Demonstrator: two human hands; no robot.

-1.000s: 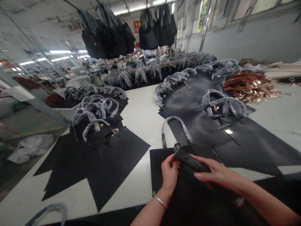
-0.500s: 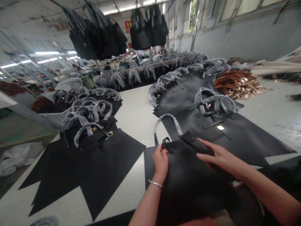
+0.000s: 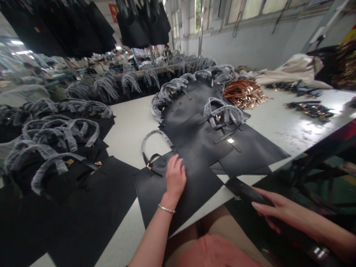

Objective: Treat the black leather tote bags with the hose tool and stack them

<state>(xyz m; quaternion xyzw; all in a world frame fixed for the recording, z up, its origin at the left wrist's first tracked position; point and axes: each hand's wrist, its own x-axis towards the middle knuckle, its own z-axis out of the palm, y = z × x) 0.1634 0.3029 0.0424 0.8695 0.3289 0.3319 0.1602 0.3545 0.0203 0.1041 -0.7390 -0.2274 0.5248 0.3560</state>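
Note:
In front of me a flat black leather bag panel point(image 3: 198, 189) lies on the table, its handle point(image 3: 155, 135) wrapped in clear plastic. My left hand point(image 3: 175, 176) rests on this panel by the foot of the handle, fingers slightly bent and holding nothing visible. Left of those fingers is a short black strap point(image 3: 152, 159) with a small gold clasp point(image 3: 149, 167). Off the table's near edge, my right hand point(image 3: 274, 207) grips a long dark object point(image 3: 250, 192) with a silver metal part near its lower end; its exact kind is unclear.
Stacked black bag panels point(image 3: 91, 207) with wrapped handles lie at left, and more panels point(image 3: 250, 148) at right. Brown straps with gold clasps point(image 3: 244, 92) are heaped behind them. Black bags point(image 3: 141, 26) hang overhead. Pale cloth point(image 3: 294, 70) lies on the far right of the table point(image 3: 126, 115).
The view has swung right. My left hand has let go of the small strap and now lies on the panel. My right hand has drawn the long dark object away from the panel, rightward.

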